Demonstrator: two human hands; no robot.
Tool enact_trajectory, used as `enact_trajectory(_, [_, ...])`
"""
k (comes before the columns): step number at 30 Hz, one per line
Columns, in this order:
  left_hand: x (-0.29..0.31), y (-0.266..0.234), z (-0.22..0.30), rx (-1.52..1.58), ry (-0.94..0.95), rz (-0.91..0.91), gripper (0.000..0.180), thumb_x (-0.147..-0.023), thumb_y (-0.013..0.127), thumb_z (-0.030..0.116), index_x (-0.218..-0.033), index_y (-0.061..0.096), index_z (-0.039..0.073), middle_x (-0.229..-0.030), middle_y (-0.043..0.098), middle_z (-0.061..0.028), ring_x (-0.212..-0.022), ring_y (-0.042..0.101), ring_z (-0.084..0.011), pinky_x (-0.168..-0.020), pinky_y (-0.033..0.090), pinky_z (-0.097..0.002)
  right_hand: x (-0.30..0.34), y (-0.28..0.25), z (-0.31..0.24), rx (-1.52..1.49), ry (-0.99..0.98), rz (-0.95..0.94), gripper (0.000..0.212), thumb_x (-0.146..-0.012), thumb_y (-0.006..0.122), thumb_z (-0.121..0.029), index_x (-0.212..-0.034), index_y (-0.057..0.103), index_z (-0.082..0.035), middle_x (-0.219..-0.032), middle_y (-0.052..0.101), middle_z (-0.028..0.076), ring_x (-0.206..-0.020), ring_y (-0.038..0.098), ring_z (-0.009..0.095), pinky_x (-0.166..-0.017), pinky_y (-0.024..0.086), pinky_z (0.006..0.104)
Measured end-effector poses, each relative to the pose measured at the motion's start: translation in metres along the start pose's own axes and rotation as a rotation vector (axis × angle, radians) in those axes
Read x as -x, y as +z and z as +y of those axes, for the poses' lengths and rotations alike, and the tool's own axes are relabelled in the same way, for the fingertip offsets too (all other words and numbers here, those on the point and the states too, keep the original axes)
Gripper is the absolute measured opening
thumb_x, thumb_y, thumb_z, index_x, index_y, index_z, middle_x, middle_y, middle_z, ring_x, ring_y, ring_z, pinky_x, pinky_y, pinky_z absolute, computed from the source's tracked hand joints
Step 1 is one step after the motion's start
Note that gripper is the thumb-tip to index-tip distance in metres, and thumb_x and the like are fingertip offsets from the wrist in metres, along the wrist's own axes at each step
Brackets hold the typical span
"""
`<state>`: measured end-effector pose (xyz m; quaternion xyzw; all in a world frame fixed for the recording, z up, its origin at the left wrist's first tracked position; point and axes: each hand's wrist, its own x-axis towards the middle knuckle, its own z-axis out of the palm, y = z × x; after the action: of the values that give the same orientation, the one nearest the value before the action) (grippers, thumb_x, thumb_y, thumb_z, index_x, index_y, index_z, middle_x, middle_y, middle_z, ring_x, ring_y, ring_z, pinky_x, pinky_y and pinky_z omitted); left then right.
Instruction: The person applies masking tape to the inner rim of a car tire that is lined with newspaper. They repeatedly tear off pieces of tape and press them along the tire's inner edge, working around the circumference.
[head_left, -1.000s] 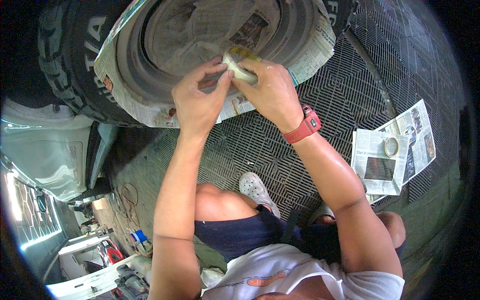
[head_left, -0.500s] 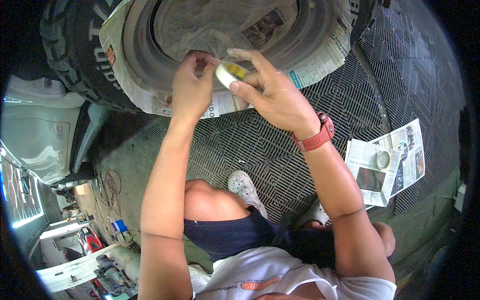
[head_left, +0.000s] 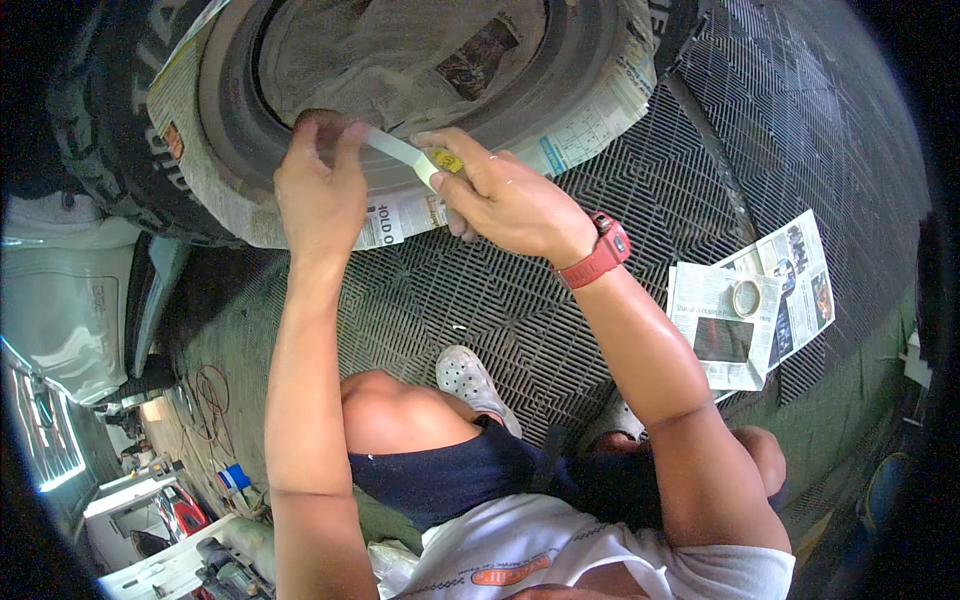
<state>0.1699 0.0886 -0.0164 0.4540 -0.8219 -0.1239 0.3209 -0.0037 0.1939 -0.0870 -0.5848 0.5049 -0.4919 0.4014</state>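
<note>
A strip of pale masking tape (head_left: 395,147) stretches between my two hands in front of the wheel. My left hand (head_left: 322,185) pinches the strip's free end, its fingertips partly in shadow. In my right hand (head_left: 505,195) is the roll of masking tape (head_left: 446,162), with yellow showing at its core; thumb and fingers close around it. Behind the hands is a grey, dusty wheel rim (head_left: 225,90) set in a black knobbly tyre (head_left: 85,130). Newspaper sheets (head_left: 590,130) are tucked round between the rim and the tyre, covering part of the sidewall.
On the ribbed floor mat (head_left: 570,280) to the right lie folded newspapers (head_left: 700,300) with a second tape roll (head_left: 746,298) on top. A light-coloured car (head_left: 70,300) stands at the left. Below it are a coiled hose (head_left: 208,395) and a cluttered bench (head_left: 160,560).
My left hand has moved left, away from the roll, drawing out a length of tape. The right hand still holds the roll. The whole view has shifted slightly.
</note>
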Motion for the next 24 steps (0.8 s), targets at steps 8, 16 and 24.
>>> enact_trajectory(8, [0.0, 0.004, -0.007, 0.087, -0.005, 0.109, 0.019, -0.097, 0.069, 0.016, -0.105, 0.066, -0.001, -0.095, 0.073, -0.0181, -0.092, 0.07, -0.0278, -0.088, 0.052, -0.0376, 0.0, -0.014, -0.003, 0.388, -0.124, 0.173, 0.034, -0.097, 0.055, -0.019, -0.125, 0.056, 0.0, -0.076, 0.069, 0.027, -0.074, 0.068, 0.048, -0.069, 0.054, 0.0589])
enact_trajectory(16, [-0.025, 0.035, -0.006, 0.247, -0.003, 0.257, 0.019, -0.098, 0.068, 0.016, -0.107, 0.064, -0.001, -0.1, 0.07, -0.0142, -0.097, 0.065, -0.0277, -0.092, 0.049, -0.039, -0.044, -0.06, -0.011, 1.012, -0.155, 0.516, 0.03, -0.098, 0.056, -0.024, -0.121, 0.071, -0.011, -0.084, 0.072, 0.023, -0.079, 0.071, 0.043, -0.072, 0.057, 0.0555])
enact_trajectory(24, [-0.08, 0.084, -0.049, 0.917, -0.049, 0.93, 0.018, -0.097, 0.066, 0.01, -0.11, 0.061, -0.002, -0.105, 0.068, -0.0106, -0.098, 0.064, -0.0241, -0.089, 0.05, -0.0359, -0.122, -0.024, -0.074, 0.992, -0.475, 0.748, 0.02, -0.089, 0.065, -0.023, -0.09, 0.074, -0.006, -0.078, 0.072, 0.02, -0.072, 0.073, 0.038, -0.062, 0.058, 0.0482])
